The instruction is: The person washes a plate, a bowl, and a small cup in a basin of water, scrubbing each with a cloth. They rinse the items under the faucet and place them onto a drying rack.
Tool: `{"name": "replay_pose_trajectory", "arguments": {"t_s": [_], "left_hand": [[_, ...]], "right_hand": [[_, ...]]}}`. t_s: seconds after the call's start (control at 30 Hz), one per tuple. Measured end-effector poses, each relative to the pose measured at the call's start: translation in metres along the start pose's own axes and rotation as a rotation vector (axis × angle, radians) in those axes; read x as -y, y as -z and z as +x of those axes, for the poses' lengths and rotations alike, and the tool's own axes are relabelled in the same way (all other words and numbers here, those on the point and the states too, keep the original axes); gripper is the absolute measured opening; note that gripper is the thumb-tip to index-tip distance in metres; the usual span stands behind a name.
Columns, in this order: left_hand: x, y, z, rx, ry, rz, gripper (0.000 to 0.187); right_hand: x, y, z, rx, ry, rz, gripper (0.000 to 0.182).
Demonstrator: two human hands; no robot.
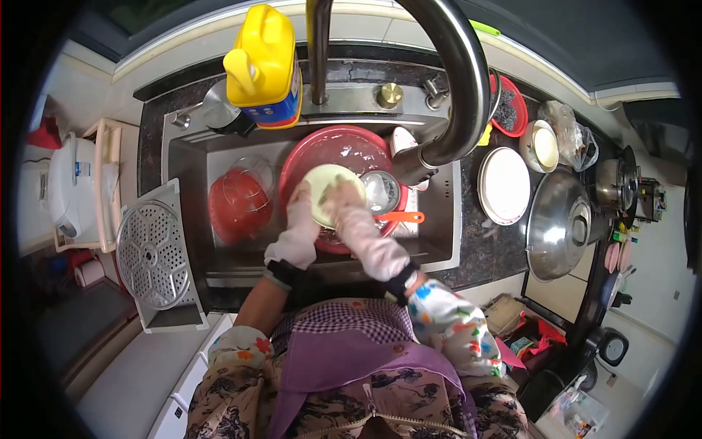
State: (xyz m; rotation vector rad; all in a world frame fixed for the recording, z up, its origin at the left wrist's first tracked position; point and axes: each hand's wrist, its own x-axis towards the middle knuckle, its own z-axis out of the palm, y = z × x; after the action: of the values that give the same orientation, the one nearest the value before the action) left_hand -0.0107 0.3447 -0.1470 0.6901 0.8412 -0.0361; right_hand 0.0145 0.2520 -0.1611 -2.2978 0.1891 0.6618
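A pale yellow-green bowl (pixel 322 175) is tilted toward me over a red basin (pixel 292 157) of water in the sink. My gloved left hand (pixel 300 205) grips the bowl's left side, fingers at its rim. Inside the bowl lies my gloved right hand (pixel 342 199), blurred by motion, so its fingers and anything under them cannot be made out. Just right of that hand, a metal ladle or strainer bowl (pixel 380 192) rests in the basin. An orange-red handle (pixel 401 216) reaches over the basin's right rim.
A red colander with a wire whisk (pixel 248 190) sits left in the sink. The faucet (pixel 468 80) arches overhead. Behind stands a yellow detergent jug (pixel 267 66). On the right counter are stacked white plates (pixel 504 186) and a large steel lid (pixel 557 230). A perforated steamer plate (pixel 153 252) lies left.
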Motion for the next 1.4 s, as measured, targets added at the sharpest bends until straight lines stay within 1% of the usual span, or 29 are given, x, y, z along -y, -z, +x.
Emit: {"name": "replay_pose_trajectory", "arguments": {"t_s": [0.07,0.1,0.13,0.17,0.2,0.27,0.3,0.33,0.37,0.4,0.43,0.47,0.5,0.53,0.6,0.63,0.67,0.73,0.77,0.8,0.87,0.9,0.93,0.97,1.03,1.1,1.13,1.27,1.4], "left_hand": [[-0.001,0.005,0.009,-0.021,0.001,0.081,0.029],[0.002,0.003,0.005,0.022,-0.003,0.084,0.029],[0.004,0.002,0.0,0.062,-0.01,0.091,0.029],[0.01,0.002,0.003,-0.014,0.024,0.03,0.03],[0.009,0.003,0.002,-0.016,0.015,0.034,0.03],[0.007,0.006,-0.001,0.048,-0.087,0.115,0.035],[0.003,0.006,-0.002,0.042,-0.083,0.162,0.034],[0.001,0.007,0.001,0.035,-0.086,0.159,0.034],[-0.004,0.006,0.003,0.036,-0.084,0.327,0.032],[-0.008,0.006,0.005,0.039,-0.078,0.499,0.031],[-0.013,0.006,0.007,0.037,-0.077,0.5,0.031],[-0.024,0.0,0.003,0.098,-0.026,0.584,0.029],[-0.029,-0.003,0.0,0.16,0.028,0.668,0.027],[-0.026,-0.001,0.003,0.161,0.032,0.672,0.027],[-0.02,0.0,0.011,0.313,-0.068,0.895,0.026],[-0.023,0.003,0.013,0.315,-0.066,0.901,0.026],[-0.029,0.006,0.016,0.328,-0.082,0.833,0.026],[-0.038,0.001,0.012,0.344,-0.095,0.766,0.025],[-0.048,-0.004,0.001,0.239,-0.126,0.652,0.025],[-0.058,-0.01,-0.005,0.142,-0.164,0.536,0.024],[-0.063,-0.013,-0.003,0.123,-0.178,0.515,0.026],[-0.059,-0.009,0.001,0.083,-0.229,0.499,0.026],[-0.055,-0.006,0.006,0.047,-0.284,0.487,0.026],[-0.049,0.0,0.011,0.047,-0.283,0.489,0.026],[-0.036,0.015,0.017,-0.07,-0.31,0.465,0.027],[-0.031,0.016,0.02,-0.091,-0.344,0.434,0.026],[-0.031,0.018,0.02,-0.109,-0.377,0.413,0.026],[-0.025,0.027,0.03,-0.083,-0.356,0.338,0.024],[-0.003,0.033,0.033,-0.085,-0.193,0.241,0.024]], "right_hand": [[-0.01,0.001,-0.043,-0.189,0.722,-0.352,0.038],[-0.003,0.002,-0.025,-0.182,0.723,-0.351,0.038],[0.012,0.004,0.009,0.051,0.569,-0.521,0.045],[0.02,0.001,0.031,0.276,0.413,-0.682,0.054],[-0.029,0.0,0.034,-0.19,0.76,-0.601,0.055],[-0.034,0.016,0.04,0.174,0.242,0.675,0.05],[-0.037,0.034,0.035,0.181,0.242,0.672,0.05],[-0.033,0.059,0.024,0.187,0.417,0.424,0.047],[-0.027,0.072,0.016,0.188,0.586,0.175,0.045],[-0.026,0.071,0.013,0.19,0.586,0.18,0.045],[-0.026,0.071,0.011,0.132,0.49,0.34,0.038],[-0.025,0.072,0.009,0.074,0.389,0.494,0.034],[-0.005,0.086,0.013,-0.072,0.864,0.227,0.032],[-0.003,0.083,0.018,-0.074,0.859,0.23,0.032],[0.018,0.073,0.018,0.045,1.154,-0.161,0.035],[0.031,0.075,0.009,-0.08,1.124,-0.221,0.03],[0.031,0.074,0.016,-0.084,1.121,-0.217,0.03],[0.026,0.069,0.057,0.526,0.603,0.053,0.025],[-0.009,0.051,0.089,0.177,1.352,0.256,0.023],[-0.021,0.039,0.083,0.173,1.352,0.259,0.023],[-0.045,0.021,0.044,-0.053,0.263,0.259,0.028],[-0.029,0.03,0.02,-0.003,0.212,0.37,0.035],[-0.027,0.023,0.017,-0.011,0.0,0.171,0.039],[-0.026,0.023,0.013,-0.01,-0.052,0.093,0.036],[-0.029,0.027,0.007,-0.007,-0.113,0.013,0.033],[-0.035,0.043,0.008,0.113,-0.075,0.843,0.028],[-0.038,0.052,0.004,0.153,-0.052,0.978,0.028],[-0.016,0.098,-0.029,0.165,0.076,1.0,0.027],[0.012,0.086,-0.021,0.133,0.154,0.929,0.027]]}}
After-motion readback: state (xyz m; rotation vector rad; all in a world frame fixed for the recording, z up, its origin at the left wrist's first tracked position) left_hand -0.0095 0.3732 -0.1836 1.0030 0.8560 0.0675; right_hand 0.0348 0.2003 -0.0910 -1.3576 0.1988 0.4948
